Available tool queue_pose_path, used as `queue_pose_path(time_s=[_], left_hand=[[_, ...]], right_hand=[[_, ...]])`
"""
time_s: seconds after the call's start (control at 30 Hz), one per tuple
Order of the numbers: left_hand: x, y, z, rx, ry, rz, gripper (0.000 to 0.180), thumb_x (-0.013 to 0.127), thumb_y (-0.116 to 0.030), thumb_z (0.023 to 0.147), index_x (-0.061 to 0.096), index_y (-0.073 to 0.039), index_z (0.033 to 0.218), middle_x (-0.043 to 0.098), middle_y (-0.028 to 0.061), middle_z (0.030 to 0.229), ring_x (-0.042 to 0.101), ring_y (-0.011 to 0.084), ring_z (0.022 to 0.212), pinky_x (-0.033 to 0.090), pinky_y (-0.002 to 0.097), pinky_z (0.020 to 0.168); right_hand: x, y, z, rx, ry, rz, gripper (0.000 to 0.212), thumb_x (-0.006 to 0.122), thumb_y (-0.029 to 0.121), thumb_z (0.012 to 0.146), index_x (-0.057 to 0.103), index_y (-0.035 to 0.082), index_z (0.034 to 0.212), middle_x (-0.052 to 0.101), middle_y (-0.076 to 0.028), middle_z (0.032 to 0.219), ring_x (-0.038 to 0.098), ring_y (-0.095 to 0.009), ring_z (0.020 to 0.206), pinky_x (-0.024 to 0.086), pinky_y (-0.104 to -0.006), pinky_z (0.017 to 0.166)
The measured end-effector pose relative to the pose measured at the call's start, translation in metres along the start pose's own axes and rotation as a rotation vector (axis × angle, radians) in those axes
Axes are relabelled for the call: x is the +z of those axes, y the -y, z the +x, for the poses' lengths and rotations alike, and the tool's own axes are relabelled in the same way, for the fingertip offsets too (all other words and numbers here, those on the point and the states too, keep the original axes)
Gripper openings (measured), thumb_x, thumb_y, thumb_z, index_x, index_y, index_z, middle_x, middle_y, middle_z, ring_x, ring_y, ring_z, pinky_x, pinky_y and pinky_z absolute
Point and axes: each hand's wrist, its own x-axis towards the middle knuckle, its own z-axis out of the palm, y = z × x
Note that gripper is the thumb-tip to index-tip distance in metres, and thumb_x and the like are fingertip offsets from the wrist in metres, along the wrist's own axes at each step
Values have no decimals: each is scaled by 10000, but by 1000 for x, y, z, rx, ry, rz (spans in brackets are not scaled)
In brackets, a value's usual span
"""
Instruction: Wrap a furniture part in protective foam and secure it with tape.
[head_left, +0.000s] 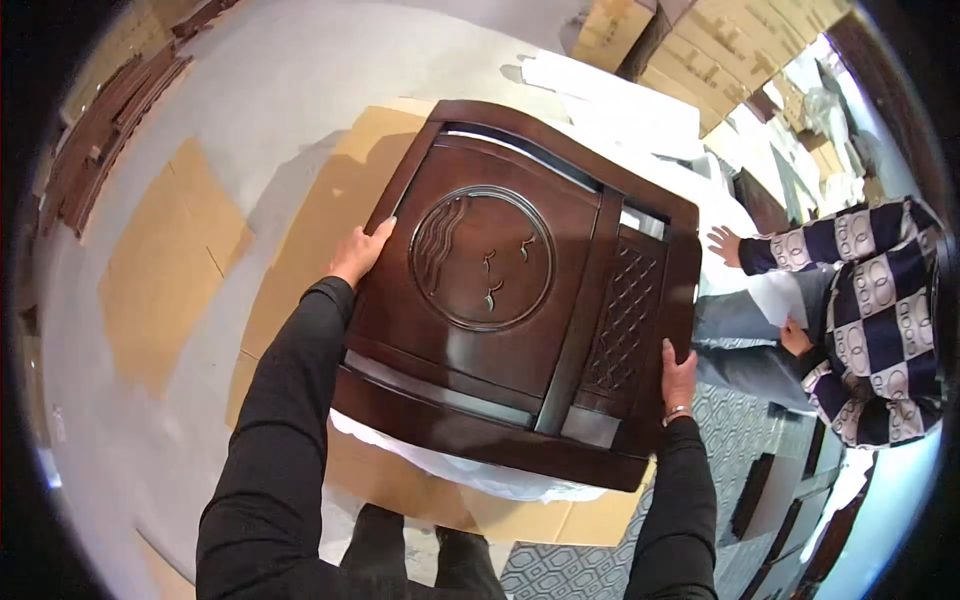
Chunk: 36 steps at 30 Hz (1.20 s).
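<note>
A dark brown wooden panel (400, 310), perhaps a piece of a headboard, spans the middle of the view at a slant. A carved ring with wavy lines and small bird shapes marks its broad field, and a diamond lattice fills its narrower right part. My left hand (360, 252) grips the left edge, thumb on the face and the other fingers hidden behind. On the opposite edge, my right hand (678, 380) holds the lower part, thumb up along the face. White wrapping (470, 474) shows beneath the panel's near edge.
Flattened cardboard (290, 290) lies under the panel, with another sheet (170, 265) on the floor at left. A co-worker (870, 310) sits at right, one hand near the panel. Cartons (720, 50) stand behind; dark boards (115, 140) are stacked far left. Patterned carpet (570, 572) is nearby.
</note>
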Motion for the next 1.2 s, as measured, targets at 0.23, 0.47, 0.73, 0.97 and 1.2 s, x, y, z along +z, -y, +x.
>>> queue_pose_path(time_s=[0.23, 0.47, 0.73, 0.97, 1.2], left_hand=[[-59, 105, -123, 210, 300, -87, 663, 531, -492, 911, 477, 17, 1332, 531, 199, 1312, 502, 312, 1199, 351, 372, 1035], [-49, 121, -201, -235, 221, -476, 583, 590, -499, 876, 639, 35, 1105, 680, 129, 987, 644, 222, 868, 489, 316, 795], [-44, 133, -200, -229, 150, -321, 571, 641, -460, 865, 621, 42, 1135, 669, 97, 959, 623, 170, 834, 497, 301, 740], [-45, 114, -196, -160, 89, -274, 803, 581, -705, 754, 660, 45, 1030, 656, 264, 1001, 618, 379, 992, 472, 384, 852], [-34, 154, -185, -206, 29, -680, 496, 502, -408, 947, 602, 13, 1189, 647, 112, 1141, 568, 239, 1103, 408, 317, 937]], right_hand=[[-10, -58, -95, 123, 140, 131, 925, 602, 613, 819, 366, -100, 1359, 477, -288, 1335, 451, -402, 1253, 365, -395, 1029], [-6, -88, -110, 186, 70, 7, 925, 586, 656, 807, 483, -167, 1218, 568, -303, 1202, 549, -409, 1101, 420, -400, 940], [-1, -93, -121, -31, -45, 466, 759, 569, 607, 848, 603, -112, 1088, 651, -233, 1029, 617, -307, 937, 455, -422, 822], [-7, -86, -109, 268, 45, 285, 879, 500, 669, 848, 577, -170, 1100, 609, -320, 1079, 594, -388, 1020, 442, -444, 861], [-31, -29, -135, -137, -26, -281, 641, 552, 454, 882, 533, -113, 1179, 603, -312, 1109, 560, -448, 1086, 454, -470, 896]])
